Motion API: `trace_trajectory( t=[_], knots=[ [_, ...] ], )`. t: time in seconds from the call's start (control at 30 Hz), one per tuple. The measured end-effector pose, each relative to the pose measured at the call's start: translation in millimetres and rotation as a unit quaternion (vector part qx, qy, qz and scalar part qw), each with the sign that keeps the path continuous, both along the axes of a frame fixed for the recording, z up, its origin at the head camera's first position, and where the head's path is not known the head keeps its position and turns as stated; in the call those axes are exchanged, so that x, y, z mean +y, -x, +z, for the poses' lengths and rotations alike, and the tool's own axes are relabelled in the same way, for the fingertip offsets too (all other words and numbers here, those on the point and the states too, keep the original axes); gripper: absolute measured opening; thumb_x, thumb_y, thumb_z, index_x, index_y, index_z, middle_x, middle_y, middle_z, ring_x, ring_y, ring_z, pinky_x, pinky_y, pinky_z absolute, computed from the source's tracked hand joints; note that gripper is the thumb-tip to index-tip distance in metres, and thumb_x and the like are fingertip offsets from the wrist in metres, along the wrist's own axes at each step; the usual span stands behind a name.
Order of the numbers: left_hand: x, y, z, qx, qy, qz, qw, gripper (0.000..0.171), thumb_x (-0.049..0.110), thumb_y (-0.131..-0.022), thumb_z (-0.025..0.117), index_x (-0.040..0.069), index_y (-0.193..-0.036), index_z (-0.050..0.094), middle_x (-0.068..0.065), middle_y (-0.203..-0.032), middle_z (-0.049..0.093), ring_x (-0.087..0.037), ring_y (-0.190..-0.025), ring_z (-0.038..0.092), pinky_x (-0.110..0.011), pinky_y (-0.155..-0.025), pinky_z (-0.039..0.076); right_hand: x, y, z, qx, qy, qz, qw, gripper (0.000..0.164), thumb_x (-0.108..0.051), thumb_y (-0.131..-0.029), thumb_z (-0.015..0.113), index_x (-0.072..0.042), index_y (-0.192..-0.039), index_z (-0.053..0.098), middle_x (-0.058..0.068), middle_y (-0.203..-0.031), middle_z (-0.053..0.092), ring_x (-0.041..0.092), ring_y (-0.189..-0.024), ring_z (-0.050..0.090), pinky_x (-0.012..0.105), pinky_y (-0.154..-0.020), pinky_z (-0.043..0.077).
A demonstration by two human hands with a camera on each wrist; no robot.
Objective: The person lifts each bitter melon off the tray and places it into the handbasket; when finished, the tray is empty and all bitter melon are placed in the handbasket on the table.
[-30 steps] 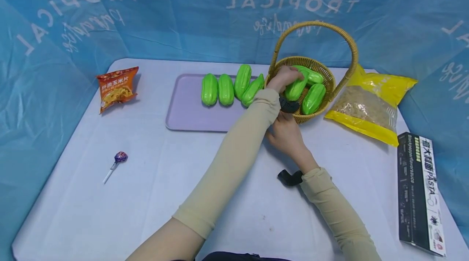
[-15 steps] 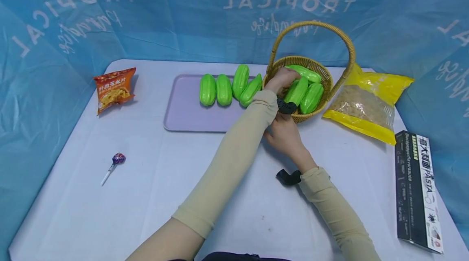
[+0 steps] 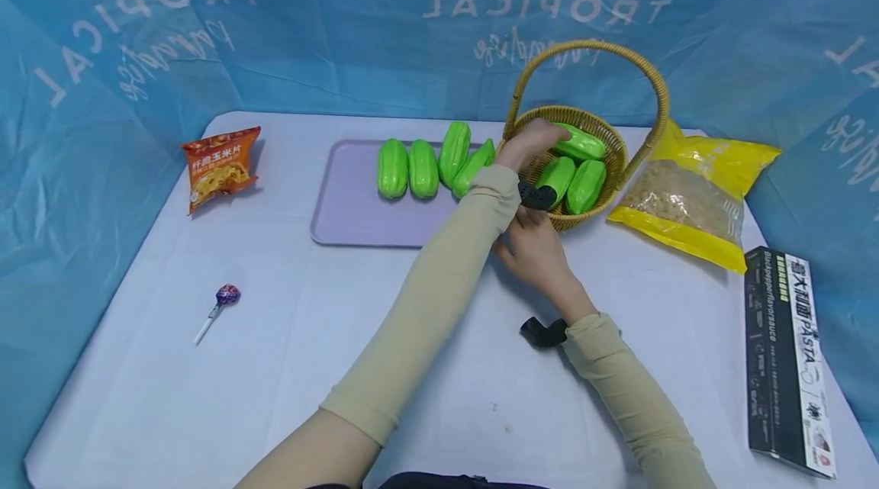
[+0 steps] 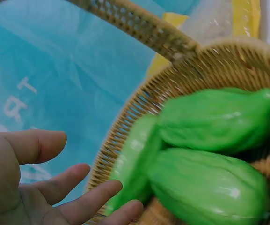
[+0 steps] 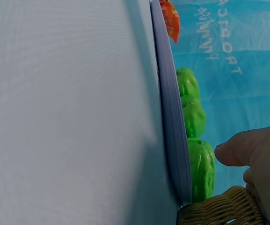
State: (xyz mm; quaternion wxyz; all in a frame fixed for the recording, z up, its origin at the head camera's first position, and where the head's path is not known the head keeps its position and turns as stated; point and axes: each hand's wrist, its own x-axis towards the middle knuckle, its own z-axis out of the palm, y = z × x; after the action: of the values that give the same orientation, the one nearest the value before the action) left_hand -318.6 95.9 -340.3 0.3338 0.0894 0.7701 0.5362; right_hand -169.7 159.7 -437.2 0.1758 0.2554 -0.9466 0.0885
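Note:
My left hand [image 3: 536,144] hovers over the wicker basket [image 3: 621,161], near its left rim. The left wrist view shows the fingers of this left hand [image 4: 55,187] spread loosely, holding nothing. Inside the basket lie glossy green ridged fruits: one at the back [image 3: 580,143], one at the front right [image 3: 586,188] and one at the front left [image 3: 558,175]. At the basket's near-left rim, my right hand [image 3: 539,249] grips the edge; the left wrist partly covers its fingertips. In the right wrist view, that hand's thumb [image 5: 240,150] sticks out above the woven wall.
Left of the basket, a lilac tray [image 3: 357,222] bears several similar green fruits [image 3: 393,168]. A yellow bag [image 3: 693,195] lies to the right, with a black pasta box [image 3: 790,363] nearer. An orange snack bag [image 3: 221,167] and a lollipop [image 3: 218,310] lie at left.
My left hand has let go of a green fruit, which now lies at the basket's front left. That hand has drawn slightly up and back from it. The right hand stays at the rim.

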Motion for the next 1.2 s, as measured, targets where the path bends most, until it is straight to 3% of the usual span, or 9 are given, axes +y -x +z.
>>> trace_trajectory(
  t=[0.2,0.4,0.53,0.77,0.93,1.2],
  knots=[
    [1,-5.5,25.5,0.036,-0.022,-0.018,0.9990,0.049,0.028,-0.104,0.043,0.016,-0.151,0.036,0.002,-0.156,0.035,-0.017,-0.142,0.037,-0.027,-0.108,0.040,1,-0.7,-0.1,0.021,-0.002,0.018,1.000,0.052,-0.019,-0.087,0.069,0.009,-0.128,0.054,0.024,-0.122,0.059,0.036,-0.118,0.051,0.046,-0.106,0.036],
    [0,-10.2,47.2,0.045,-0.009,-0.020,0.9987,0.046,0.035,-0.103,0.043,0.030,-0.149,0.037,0.011,-0.153,0.038,-0.017,-0.138,0.042,-0.038,-0.107,0.040,2,1.2,-0.7,0.049,-0.010,0.022,0.999,0.054,-0.020,-0.086,0.068,0.010,-0.129,0.053,0.023,-0.125,0.059,0.035,-0.119,0.050,0.044,-0.109,0.033],
    [-3,-13.2,54.5,0.059,-0.012,-0.020,0.9980,0.046,0.036,-0.103,0.044,0.032,-0.148,0.038,0.012,-0.152,0.039,-0.016,-0.136,0.043,-0.038,-0.106,0.041,2,1.7,-1.2,0.051,0.007,0.031,0.998,0.056,-0.021,-0.085,0.069,0.009,-0.129,0.054,0.024,-0.128,0.059,0.036,-0.121,0.050,0.045,-0.109,0.033],
    [-17,-21.5,55.1,0.088,-0.060,0.001,0.9943,0.045,0.033,-0.103,0.047,0.028,-0.148,0.040,0.007,-0.150,0.042,-0.018,-0.135,0.046,-0.040,-0.105,0.043,0,1.1,-1.6,0.019,0.021,0.016,0.999,0.048,-0.017,-0.084,0.070,0.007,-0.123,0.058,0.024,-0.126,0.060,0.038,-0.120,0.050,0.047,-0.108,0.035],
    [-30,-26.9,46.4,0.101,-0.116,0.032,0.9876,0.043,0.030,-0.102,0.048,0.023,-0.145,0.044,0.001,-0.148,0.046,-0.020,-0.132,0.049,-0.042,-0.107,0.041,-1,1.0,-2.1,-0.007,0.026,0.009,1.000,0.057,-0.019,-0.085,0.070,0.005,-0.134,0.052,0.021,-0.138,0.052,0.037,-0.131,0.044,0.046,-0.115,0.029],
    [-45,-28.2,42.7,0.093,-0.146,0.071,0.9824,0.043,0.028,-0.102,0.049,0.022,-0.145,0.046,-0.001,-0.146,0.048,-0.020,-0.129,0.052,-0.041,-0.105,0.044,-1,0.9,0.2,-0.002,0.034,0.011,0.999,0.067,-0.021,-0.086,0.070,0.002,-0.143,0.044,0.021,-0.141,0.050,0.037,-0.132,0.044,0.046,-0.115,0.028]
  ],
)
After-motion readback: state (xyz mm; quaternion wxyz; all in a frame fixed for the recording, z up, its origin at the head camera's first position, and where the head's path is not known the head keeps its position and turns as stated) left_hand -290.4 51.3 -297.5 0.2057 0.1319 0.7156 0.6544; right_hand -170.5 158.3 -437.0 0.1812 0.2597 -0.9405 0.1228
